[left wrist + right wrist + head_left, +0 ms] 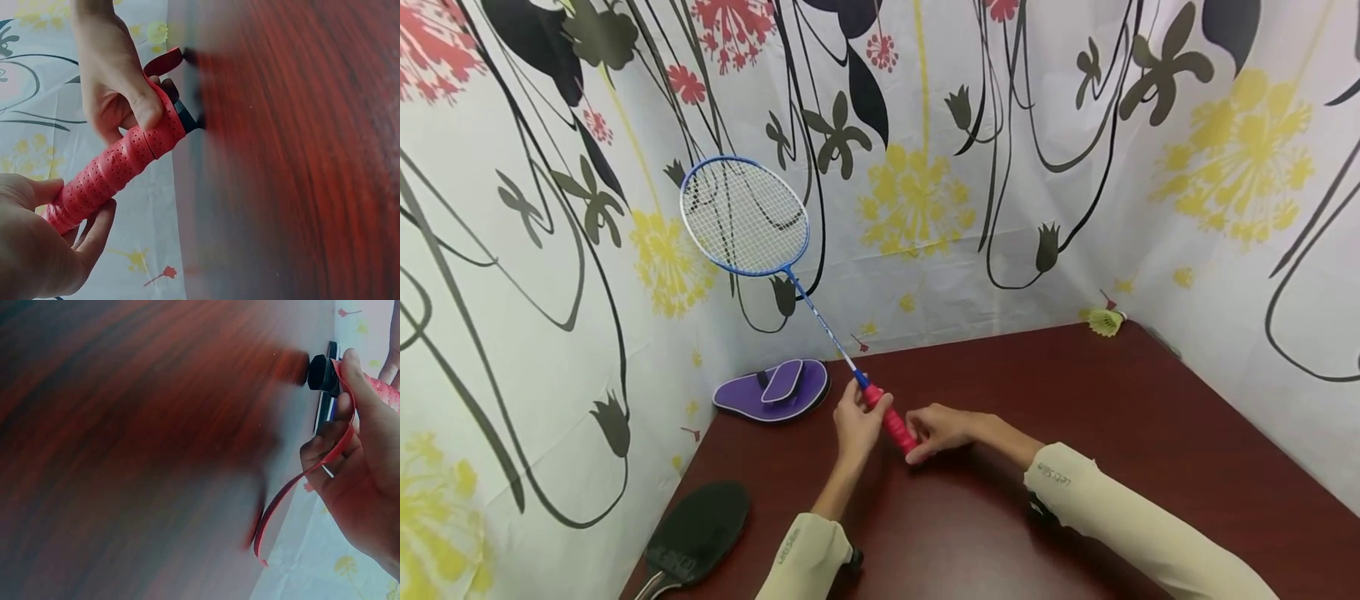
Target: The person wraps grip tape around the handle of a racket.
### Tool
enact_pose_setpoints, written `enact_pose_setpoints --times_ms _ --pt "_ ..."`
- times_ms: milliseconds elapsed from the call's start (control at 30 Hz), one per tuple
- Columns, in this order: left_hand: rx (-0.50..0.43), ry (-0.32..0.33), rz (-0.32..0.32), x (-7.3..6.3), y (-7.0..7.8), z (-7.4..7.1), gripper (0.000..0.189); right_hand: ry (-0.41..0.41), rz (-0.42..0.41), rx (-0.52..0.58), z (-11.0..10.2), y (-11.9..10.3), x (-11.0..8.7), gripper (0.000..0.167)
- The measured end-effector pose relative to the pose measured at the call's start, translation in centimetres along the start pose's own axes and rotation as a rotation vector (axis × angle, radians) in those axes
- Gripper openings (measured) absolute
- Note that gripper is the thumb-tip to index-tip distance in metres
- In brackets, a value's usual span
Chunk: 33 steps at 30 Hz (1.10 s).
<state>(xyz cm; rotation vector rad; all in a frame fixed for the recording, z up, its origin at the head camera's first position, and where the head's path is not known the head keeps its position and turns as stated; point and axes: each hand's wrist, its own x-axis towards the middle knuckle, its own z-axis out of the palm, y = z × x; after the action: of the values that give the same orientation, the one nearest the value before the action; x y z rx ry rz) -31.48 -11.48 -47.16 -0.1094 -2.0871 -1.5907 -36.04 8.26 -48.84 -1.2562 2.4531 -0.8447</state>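
A: Right, on my feed the left hand (857, 421) is wrapped round the upper part of the red grip (891, 425) of the badminton racket (790, 275), fingers curled tight on it, thumb laid along the wrap.

B: And the right hand (940, 429)?

A: Clamped on the butt end of that same grip. The left wrist cam shows its thumb (147, 109) pressing the perforated red grip tape (119, 169) just above the black end cap (186, 117). The right wrist cam shows a loose tail of that tape, the tape strip (294, 487), running across the curled fingers (325, 447) and hanging free below the palm.

B: Both hands on it, then. Where's the racket itself?

A: Held off the table, approx. over the near-left part of the dark red table (1112, 417). Shaft tilts up and to the left, blue-framed head up against the flowered curtain (1000, 167). Butt end points down toward the tabletop; can't tell if it touches.

B: Anything else round them?

A: Purple paddle cover (772, 390) lies flat in the far left corner, just beyond the left hand. A black table tennis paddle (696, 533) sits at the near left edge. A yellow-green shuttlecock (1106, 321) is in the far right corner, well apart from both hands. Both forearms wear cream sleeves (1120, 517).
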Motion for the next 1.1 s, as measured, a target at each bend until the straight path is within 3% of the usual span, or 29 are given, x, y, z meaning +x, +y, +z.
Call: enact_pose_setpoints --times_ms 300,467,633,867,1100 --pt "-0.033 -0.011 -0.024 0.4 -0.6 -1.1 0.056 -0.045 -0.126 0.000 -1.0 0.5 0.1 0.025" --pt "-0.043 -0.054 -0.023 0.8 -0.7 -1.4 0.059 -0.037 -0.110 0.006 -1.4 0.9 0.3 0.024" --pt "-0.001 -0.117 0.000 1.1 -0.8 -1.1 0.063 -0.095 -0.064 0.025 -1.7 1.1 0.3 0.027" --pt "0.078 -0.083 0.015 1.5 -0.4 -0.9 0.051 -0.092 -0.038 0.001 -2.2 0.7 0.6 0.016" --pt "0.065 -0.012 -0.032 1.2 -0.5 -0.7 0.057 -0.084 -0.001 0.054 -1.0 0.7 1.1 0.035"
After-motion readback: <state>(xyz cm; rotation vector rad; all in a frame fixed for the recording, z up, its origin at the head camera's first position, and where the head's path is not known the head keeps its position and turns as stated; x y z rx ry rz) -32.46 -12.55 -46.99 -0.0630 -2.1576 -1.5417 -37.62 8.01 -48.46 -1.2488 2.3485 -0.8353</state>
